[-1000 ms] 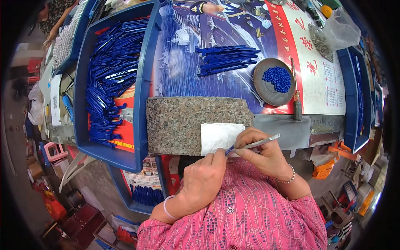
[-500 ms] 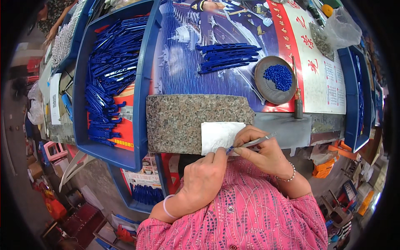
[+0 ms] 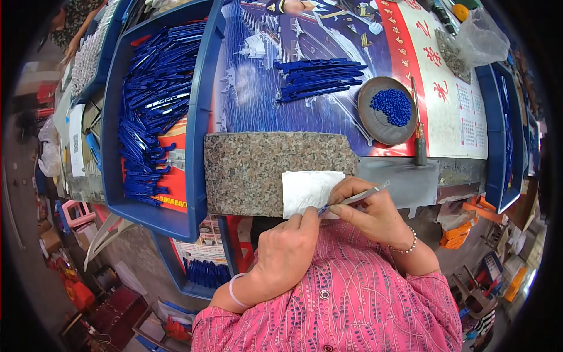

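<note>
Both my hands meet at the near edge of a folded white cloth or paper (image 3: 309,190), which lies on a speckled granite slab (image 3: 252,170). My left hand (image 3: 287,246) is closed with its fingertips on a small blue plastic piece (image 3: 322,210), mostly hidden by the fingers. In my right hand (image 3: 370,217), thumb and fingers pinch slim silver tweezers (image 3: 369,192). Their back end points up to the right, and their tips are hidden by the fingers at the blue piece. Beyond the slab lies a row of slender blue plastic parts (image 3: 319,79).
A round dish (image 3: 366,123) of small blue pellets stands right of the loose parts, beside a screwdriver (image 3: 420,146). The large blue bin (image 3: 202,117) on the left holds many blue parts. Another blue bin (image 3: 497,170) stands at right. A clear plastic bag (image 3: 484,38) lies at the far right.
My hands stay at the same spot, still holding the blue piece and the tweezers. The tweezers' back end has tilted up slightly.
</note>
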Motion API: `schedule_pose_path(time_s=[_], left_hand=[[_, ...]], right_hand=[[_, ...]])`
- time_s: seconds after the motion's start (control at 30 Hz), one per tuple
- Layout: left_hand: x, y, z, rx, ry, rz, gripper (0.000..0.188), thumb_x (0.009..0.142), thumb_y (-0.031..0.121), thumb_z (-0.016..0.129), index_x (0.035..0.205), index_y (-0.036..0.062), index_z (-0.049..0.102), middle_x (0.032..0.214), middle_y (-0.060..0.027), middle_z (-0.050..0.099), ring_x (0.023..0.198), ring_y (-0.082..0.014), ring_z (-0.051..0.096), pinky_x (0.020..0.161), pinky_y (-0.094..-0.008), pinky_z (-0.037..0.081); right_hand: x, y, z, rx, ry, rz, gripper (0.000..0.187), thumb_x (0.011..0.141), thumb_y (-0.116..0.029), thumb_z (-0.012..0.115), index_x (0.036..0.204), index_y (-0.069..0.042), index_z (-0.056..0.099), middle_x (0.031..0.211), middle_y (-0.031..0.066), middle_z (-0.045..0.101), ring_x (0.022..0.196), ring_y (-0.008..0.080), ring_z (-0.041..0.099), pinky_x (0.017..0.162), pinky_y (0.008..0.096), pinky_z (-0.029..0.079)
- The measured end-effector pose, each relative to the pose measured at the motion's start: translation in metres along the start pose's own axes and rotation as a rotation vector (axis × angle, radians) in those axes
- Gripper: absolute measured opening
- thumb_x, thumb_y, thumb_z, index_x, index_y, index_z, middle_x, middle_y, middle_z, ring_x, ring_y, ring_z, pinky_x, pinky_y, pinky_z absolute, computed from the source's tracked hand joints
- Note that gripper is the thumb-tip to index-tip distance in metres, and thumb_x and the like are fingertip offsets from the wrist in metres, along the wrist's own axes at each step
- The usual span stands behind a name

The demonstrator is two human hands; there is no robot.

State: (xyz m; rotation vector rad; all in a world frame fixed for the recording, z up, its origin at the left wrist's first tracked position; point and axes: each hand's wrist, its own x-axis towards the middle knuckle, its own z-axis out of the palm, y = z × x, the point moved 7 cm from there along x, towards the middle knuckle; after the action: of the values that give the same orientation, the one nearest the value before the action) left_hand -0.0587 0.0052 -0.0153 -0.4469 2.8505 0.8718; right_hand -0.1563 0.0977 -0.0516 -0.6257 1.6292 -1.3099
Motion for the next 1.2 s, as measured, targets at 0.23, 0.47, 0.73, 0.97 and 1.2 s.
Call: schedule_pose_path(time_s=[0.23,0.47,0.73,0.97,1.2], left_hand=[[0.0,-0.001,0.0,-0.005,-0.007,0.0,0.01,0.084,0.013,0.06,0.087,0.0052,0.054,0.065,-0.0118,0.057,0.054,-0.0312,0.058,0.046,-0.0389,0.046],[0.001,-0.001,0.001,-0.008,-0.014,-0.003,0.01,0.084,0.013,0.06,0.086,0.0055,0.054,0.064,-0.0116,0.057,0.054,-0.0312,0.058,0.045,-0.0389,0.045],[0.001,-0.001,0.003,-0.015,-0.023,0.009,0.01,0.085,0.013,0.059,0.085,0.0056,0.053,0.063,-0.0113,0.055,0.053,-0.0308,0.058,0.045,-0.0389,0.045],[0.001,0.0,0.004,0.013,-0.032,0.013,0.009,0.086,0.012,0.057,0.084,0.0055,0.051,0.063,-0.0113,0.054,0.054,-0.0303,0.058,0.044,-0.0382,0.045],[0.001,0.004,0.004,0.064,-0.086,0.027,0.009,0.078,0.004,0.051,0.086,0.0043,0.047,0.067,-0.0107,0.055,0.059,-0.0272,0.062,0.048,-0.0369,0.049]], right_hand=[[0.002,-0.001,0.0,0.004,-0.014,0.004,0.011,0.083,-0.007,0.063,0.086,0.001,0.057,0.087,0.0053,0.057,0.078,0.0103,0.053,0.067,0.0242,0.043],[0.003,0.001,0.0,0.033,-0.027,-0.007,0.01,0.084,-0.007,0.062,0.086,0.001,0.056,0.086,0.006,0.057,0.078,0.0108,0.054,0.067,0.0245,0.043],[0.004,-0.001,0.0,-0.039,-0.034,-0.024,0.008,0.082,-0.004,0.062,0.085,0.001,0.057,0.086,0.0069,0.058,0.078,0.0123,0.055,0.068,0.0256,0.045],[0.005,-0.02,0.003,-0.24,-0.03,-0.274,0.009,0.078,-0.001,0.065,0.084,0.001,0.058,0.082,0.0111,0.06,0.076,0.0223,0.059,0.068,0.0303,0.047],[-0.001,-0.024,0.007,-0.289,0.002,-0.345,0.01,0.08,-0.006,0.065,0.085,0.001,0.059,0.085,0.0128,0.059,0.075,0.0301,0.059,0.065,0.0348,0.048]])
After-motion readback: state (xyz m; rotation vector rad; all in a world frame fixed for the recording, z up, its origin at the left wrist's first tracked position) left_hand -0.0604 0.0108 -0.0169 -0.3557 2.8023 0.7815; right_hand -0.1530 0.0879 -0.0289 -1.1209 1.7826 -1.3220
